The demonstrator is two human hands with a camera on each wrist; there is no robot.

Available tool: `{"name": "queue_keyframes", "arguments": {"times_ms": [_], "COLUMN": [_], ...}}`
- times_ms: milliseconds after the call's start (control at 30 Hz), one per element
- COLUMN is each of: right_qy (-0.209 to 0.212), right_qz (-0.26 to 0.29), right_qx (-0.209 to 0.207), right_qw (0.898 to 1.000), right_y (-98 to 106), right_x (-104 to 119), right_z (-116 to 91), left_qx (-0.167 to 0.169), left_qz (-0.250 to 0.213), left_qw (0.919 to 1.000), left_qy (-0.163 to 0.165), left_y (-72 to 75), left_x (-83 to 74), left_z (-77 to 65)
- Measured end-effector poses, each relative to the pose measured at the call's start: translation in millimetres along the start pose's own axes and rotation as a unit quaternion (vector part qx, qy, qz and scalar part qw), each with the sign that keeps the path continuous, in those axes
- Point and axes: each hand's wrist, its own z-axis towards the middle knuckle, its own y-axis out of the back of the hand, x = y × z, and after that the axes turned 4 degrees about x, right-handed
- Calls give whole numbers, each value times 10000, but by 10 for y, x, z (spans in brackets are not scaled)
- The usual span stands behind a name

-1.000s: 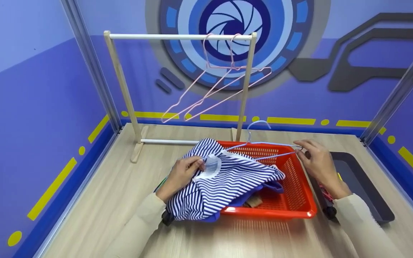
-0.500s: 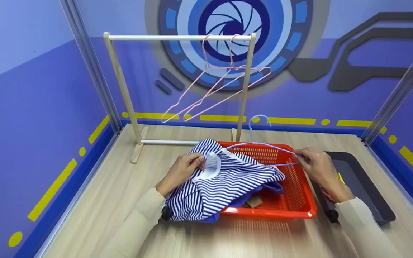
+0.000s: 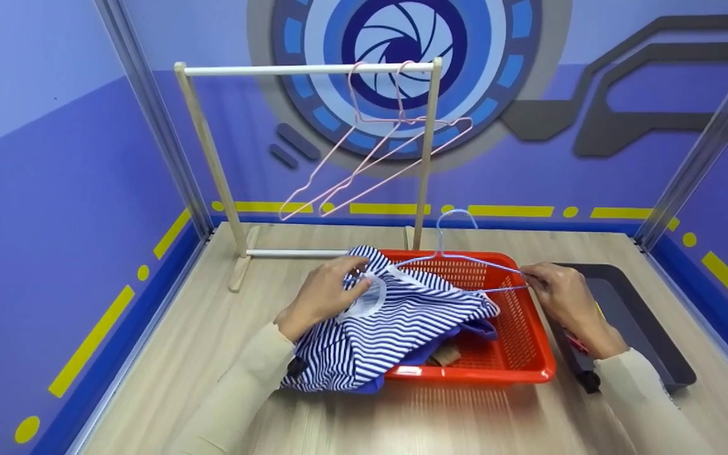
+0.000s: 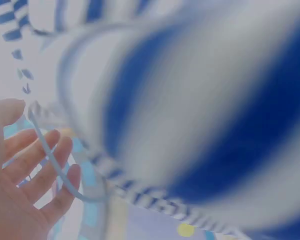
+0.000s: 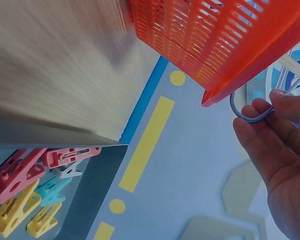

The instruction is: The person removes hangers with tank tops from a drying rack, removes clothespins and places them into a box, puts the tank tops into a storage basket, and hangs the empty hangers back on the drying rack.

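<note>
A blue-and-white striped shirt lies over the left part of a red basket. A light blue clothes hanger has its left part inside the shirt, near the white collar, hook pointing up. My right hand pinches the hanger's right end, also seen in the right wrist view, where the thumb and fingers press on its curved corner. Beside the collar, my left hand has its fingers spread. In the left wrist view, the hanger's curved end passes in front of those fingers.
Behind the basket stands a rack with two pink hangers on its rail. Right of the basket is a dark grey tray holding several clothespins. Purple cloth lies under the shirt.
My left hand has let go at the collar and its fingers have spread. My right hand keeps its grip on the hanger's end, now slightly lower than a second ago.
</note>
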Motion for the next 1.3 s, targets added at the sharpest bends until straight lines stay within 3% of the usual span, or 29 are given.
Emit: {"name": "queue_keyframes", "arguments": {"times_ms": [133, 300, 600, 833, 967, 1300], "right_qy": [94, 159, 32, 8, -14, -172], "right_qz": [43, 31, -83, -122, -101, 66], "right_qx": [-73, -78, -48, -184, -245, -151], "right_qw": [9999, 9998, 9999, 9998, 9996, 9997], "right_y": [4, 3, 31, 42, 64, 128], "right_x": [-8, -19, -10, -36, -57, -66], "right_z": [8, -8, -10, -48, -62, -79], "left_qx": [81, -216, -631, -1072, -1149, -1172], "left_qz": [329, 745, 1051, 1122, 1127, 988], "left_qw": [9992, 9957, 9883, 9843, 9844, 9882], "left_qy": [-205, -496, -911, -837, -711, 50], "left_y": [-20, -24, 31, 116, 145, 128], "left_x": [-117, -194, -140, 73, 178, 440], "left_z": [92, 152, 106, -67, -149, -334]}}
